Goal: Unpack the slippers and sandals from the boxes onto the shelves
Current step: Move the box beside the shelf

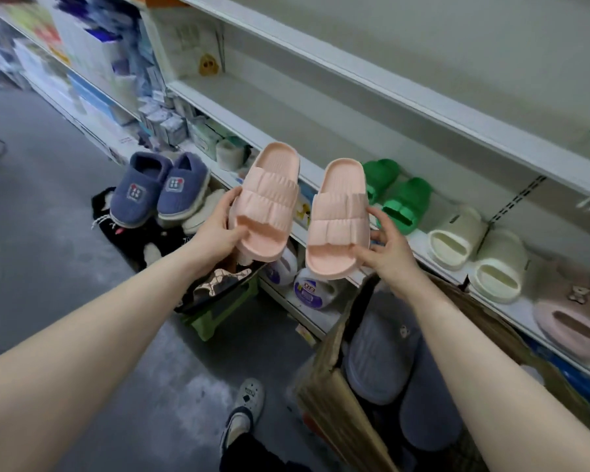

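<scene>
Both hands busy, one pink slide each. Left hand wraps the left pink slide from its left edge, thumb on the footbed near the toe opening, fingers curled under the sole. Right hand closed on the right pink slide at its right edge and toe end, fingers behind, thumb on the rim. Both slides held up in the air in front of the slipper shelf, not yet set down.

Handling, as a guess: moulded foam, light, springy, thick sole fairly stiff, ruched strap softer. Not fragile, matte so not slippery. Sole edge grip works; strap would also serve.

Already on the shelf, left to right: green slides, cream slides, a pink fuzzy slipper. The open spot looks to be left of the green pair.

Cardboard box near right, grey slippers inside; how many lie deeper is hidden by the right arm and the box wall. Blue plush slippers sit on a pile at left; what is under them is unclear. Far left shelves blurred, goods unreadable. Fuzzy slipper's mate cut off at right edge.
</scene>
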